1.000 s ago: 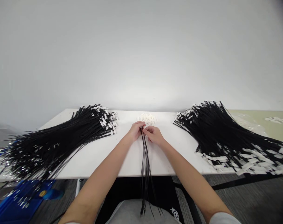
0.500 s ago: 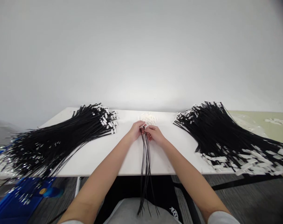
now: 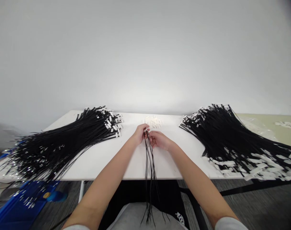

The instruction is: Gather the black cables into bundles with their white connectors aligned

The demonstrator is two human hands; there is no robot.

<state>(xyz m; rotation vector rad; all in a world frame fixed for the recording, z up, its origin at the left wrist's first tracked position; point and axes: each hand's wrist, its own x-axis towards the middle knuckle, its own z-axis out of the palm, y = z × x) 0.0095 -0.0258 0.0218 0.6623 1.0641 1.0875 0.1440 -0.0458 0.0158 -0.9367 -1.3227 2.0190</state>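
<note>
A small bundle of long thin black cable ties (image 3: 150,169) runs from the table's middle over its front edge down toward my lap. My left hand (image 3: 140,134) pinches the bundle's top end. My right hand (image 3: 159,140) is closed on the same end from the right side, fingers touching the ties. Just behind both hands lies a little heap of small white pieces (image 3: 153,121) on the white table (image 3: 126,163).
A big fan-shaped pile of black ties with white tags (image 3: 64,140) covers the table's left part and overhangs its edge. A similar pile (image 3: 231,137) covers the right part. A blue bin (image 3: 18,207) stands on the floor at lower left. A pale green surface (image 3: 267,124) adjoins on the right.
Both hands have stayed at the bundle's top; the right hand has drawn slightly nearer me and the hanging ends of the ties have swung a little.
</note>
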